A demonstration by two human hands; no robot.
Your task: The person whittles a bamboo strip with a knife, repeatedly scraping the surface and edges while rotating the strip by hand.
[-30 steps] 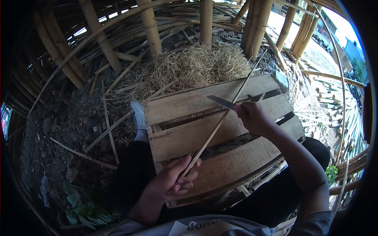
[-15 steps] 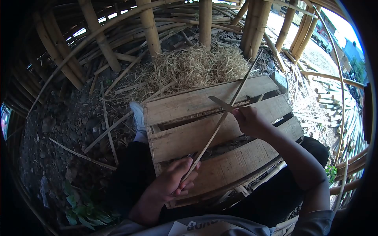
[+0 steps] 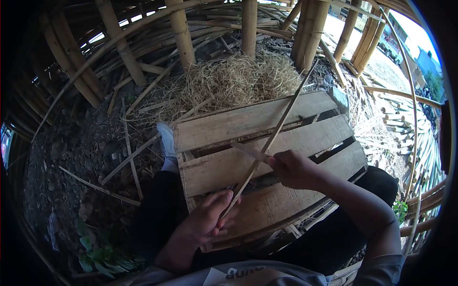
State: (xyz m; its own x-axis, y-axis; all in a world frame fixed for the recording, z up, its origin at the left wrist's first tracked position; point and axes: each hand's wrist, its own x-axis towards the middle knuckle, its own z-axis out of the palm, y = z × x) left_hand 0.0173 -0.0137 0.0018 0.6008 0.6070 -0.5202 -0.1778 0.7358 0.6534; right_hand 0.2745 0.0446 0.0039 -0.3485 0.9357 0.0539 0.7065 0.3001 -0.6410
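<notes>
Left hand (image 3: 210,220) at lower centre of the frame, fingers clamped around the lower end of a thin bamboo strip (image 3: 269,141). Strip slanting up to the upper right, across a wooden pallet (image 3: 224,125) resting over the lap. Right hand (image 3: 292,169) just right of centre, fingers closed on the handle of a knife (image 3: 249,151), blade pointing left and touching the strip partway up. Heap of dry shavings (image 3: 236,78) beyond the pallet, among upright bamboo poles (image 3: 182,31).

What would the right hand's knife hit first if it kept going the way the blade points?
Probably nothing but air over the pallet: the knife in the right hand points up-left, already across the strip. Depth is unclear.
</notes>
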